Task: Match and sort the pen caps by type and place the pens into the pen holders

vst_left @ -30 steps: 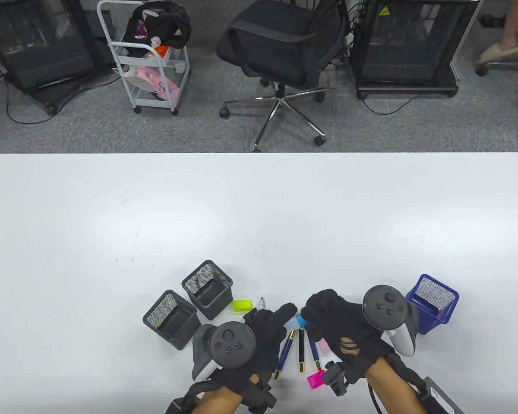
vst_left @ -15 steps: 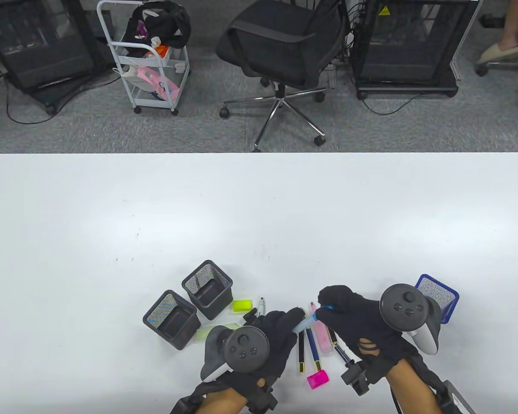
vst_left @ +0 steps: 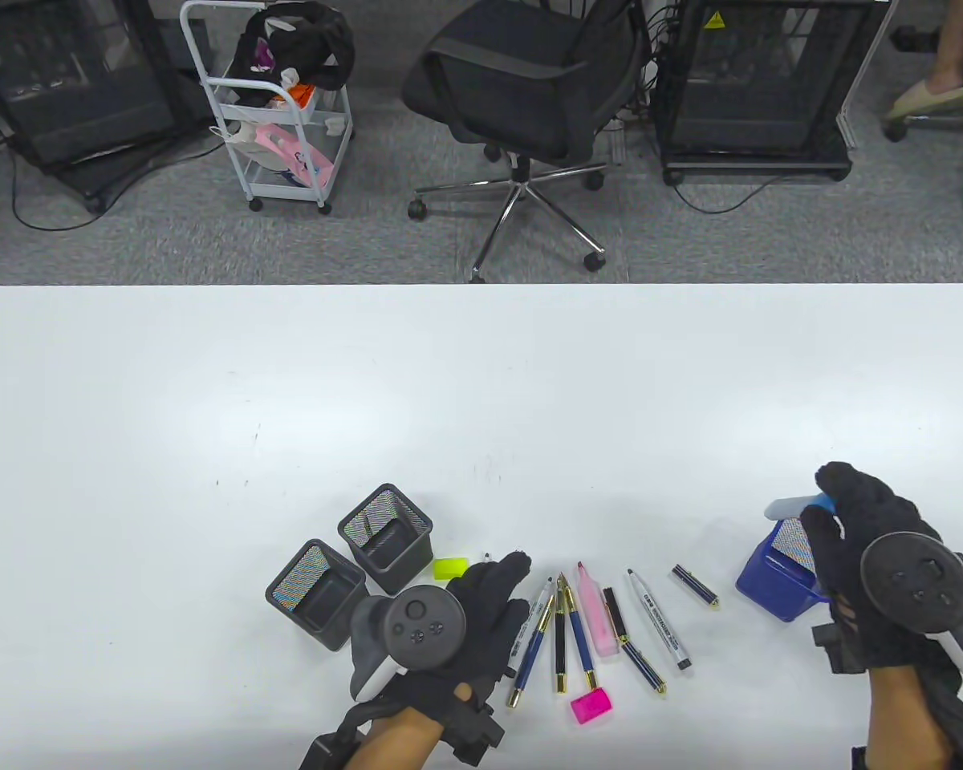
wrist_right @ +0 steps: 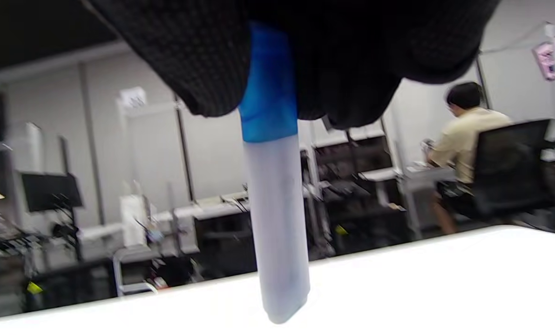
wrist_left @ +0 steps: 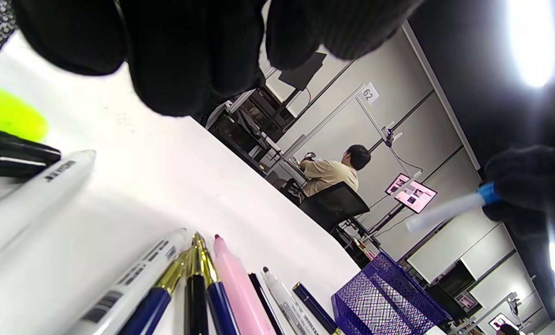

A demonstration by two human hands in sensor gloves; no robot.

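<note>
My right hand is pinching the capped blue highlighter over the blue holder.
My left hand is resting slack, holding nothing, beside the row of pens; two black holders are crowding its left, the table's far half lying free.

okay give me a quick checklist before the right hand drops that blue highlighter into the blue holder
1. Right hand grips the blue highlighter: ok.
2. Highlighter capped: ok, a blue cap sits on its pale barrel.
3. Highlighter over the blue holder: ok, it hangs around the far rim.
4. Highlighter upright for dropping: not ok, in the table view it lies nearly level.
5. Holder standing square: not ok, it looks tipped toward the pens.
6. Left hand clear of the drop: ok, it is by the loose pens, holding nothing.
</note>
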